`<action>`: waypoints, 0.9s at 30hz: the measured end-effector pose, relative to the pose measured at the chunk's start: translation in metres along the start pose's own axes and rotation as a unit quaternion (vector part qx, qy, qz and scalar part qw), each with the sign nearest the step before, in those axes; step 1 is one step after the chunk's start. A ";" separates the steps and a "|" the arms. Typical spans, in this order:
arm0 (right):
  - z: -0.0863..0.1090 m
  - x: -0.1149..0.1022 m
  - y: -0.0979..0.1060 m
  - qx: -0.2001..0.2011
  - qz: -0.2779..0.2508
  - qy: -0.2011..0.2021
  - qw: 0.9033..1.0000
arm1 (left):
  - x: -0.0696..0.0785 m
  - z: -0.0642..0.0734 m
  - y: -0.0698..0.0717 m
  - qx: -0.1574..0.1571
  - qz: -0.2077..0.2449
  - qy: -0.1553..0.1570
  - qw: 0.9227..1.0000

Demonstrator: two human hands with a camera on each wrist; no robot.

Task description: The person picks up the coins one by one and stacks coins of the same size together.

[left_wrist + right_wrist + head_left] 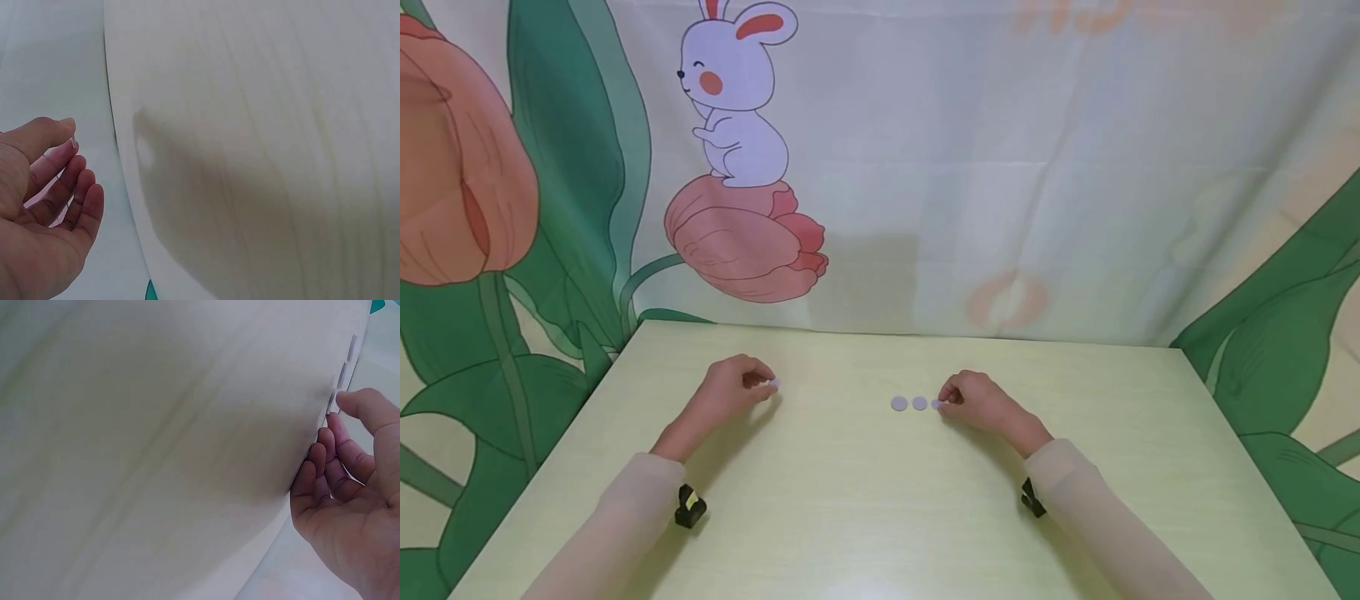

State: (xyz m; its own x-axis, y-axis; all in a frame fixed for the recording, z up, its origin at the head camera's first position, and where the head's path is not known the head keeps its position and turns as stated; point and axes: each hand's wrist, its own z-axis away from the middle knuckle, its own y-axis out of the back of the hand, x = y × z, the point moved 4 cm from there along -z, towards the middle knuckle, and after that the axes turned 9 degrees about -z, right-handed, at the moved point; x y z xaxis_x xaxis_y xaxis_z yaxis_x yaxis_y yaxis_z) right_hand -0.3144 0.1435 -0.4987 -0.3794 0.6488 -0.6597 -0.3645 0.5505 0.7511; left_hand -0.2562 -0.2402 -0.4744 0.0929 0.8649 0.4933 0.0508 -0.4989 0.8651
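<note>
My left hand (pixel 730 390) pinches a small white disc (pixel 777 384) between thumb and forefinger, held above the table at the left. Seen edge-on in the left wrist view, this disc (pixel 74 141) shows as a thin pale strip, and the other fingers curl loosely. Over on the right, my right hand (pixel 981 402) has thumb and forefinger on another white disc (pixel 936 404) at the tabletop. That disc ends a short row with a middle disc (pixel 920 403) and a left disc (pixel 898 403), both lying flat. The right wrist view shows the row edge-on beside the thumb (pixel 369 403).
Both hands work over a pale yellow table (pixel 850 500). Behind its back edge hangs a cloth (pixel 970 167) printed with a rabbit and tulips. A small black device sits at each wrist, below the light sleeves.
</note>
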 end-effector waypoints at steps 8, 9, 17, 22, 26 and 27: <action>-0.002 0.000 -0.001 0.013 0.009 -0.004 1.000 | 0.004 -0.001 0.002 0.008 0.002 -0.009 1.000; -0.002 0.000 -0.001 0.014 0.011 -0.005 1.000 | 0.005 -0.002 0.002 0.009 0.003 -0.012 1.000; -0.002 0.000 -0.002 0.013 0.015 -0.017 1.000 | 0.010 -0.002 0.001 0.015 0.005 -0.027 1.000; -0.003 0.002 -0.002 0.010 0.017 -0.020 1.000 | 0.012 -0.004 -0.002 0.016 0.014 -0.032 0.999; -0.003 0.004 -0.002 0.011 0.015 -0.021 1.000 | 0.016 -0.004 -0.005 0.014 0.024 -0.039 0.999; -0.003 0.004 -0.002 0.011 0.015 -0.021 1.000 | 0.017 -0.005 -0.005 0.015 0.024 -0.039 0.999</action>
State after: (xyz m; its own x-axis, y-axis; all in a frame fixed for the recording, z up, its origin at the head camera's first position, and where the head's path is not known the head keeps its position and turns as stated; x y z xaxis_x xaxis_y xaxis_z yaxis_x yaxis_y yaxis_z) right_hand -0.3179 0.1429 -0.5030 -0.3543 0.6860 -0.6355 -0.3348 0.5415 0.7711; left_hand -0.2594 -0.2228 -0.4701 0.1734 0.8336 0.5245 0.0745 -0.5421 0.8370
